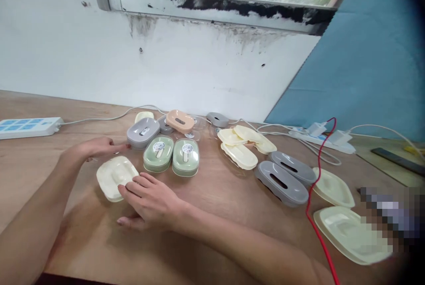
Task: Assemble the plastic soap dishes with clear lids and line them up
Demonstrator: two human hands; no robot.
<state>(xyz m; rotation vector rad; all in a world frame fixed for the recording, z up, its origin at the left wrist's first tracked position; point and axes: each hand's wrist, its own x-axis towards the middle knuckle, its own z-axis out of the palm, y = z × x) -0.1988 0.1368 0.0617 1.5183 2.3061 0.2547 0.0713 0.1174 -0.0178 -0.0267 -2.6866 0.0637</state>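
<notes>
My left hand point(96, 148) reaches forward with its index finger stretched out, the fingertip at the lower left edge of a grey soap box point(143, 131). Its other fingers are partly hidden. In front of it lies a cream plastic tray piece point(114, 174) with a raised middle. My right hand point(149, 201) rests its spread fingers on the right edge of this cream piece, thumb apart and close to the table. Just beyond, two green soap boxes point(158, 153) stand side by side under clear covers with round stickers. A peach soap dish point(180, 121) sits behind them.
Several cream pieces point(239, 154) lie overlapping right of centre. Two grey slotted trays point(282, 182) and more cream pieces point(352, 234) are further right. A red cable point(319, 165) crosses there. Power strips point(29, 126) stand at both sides, with white cords along the wall.
</notes>
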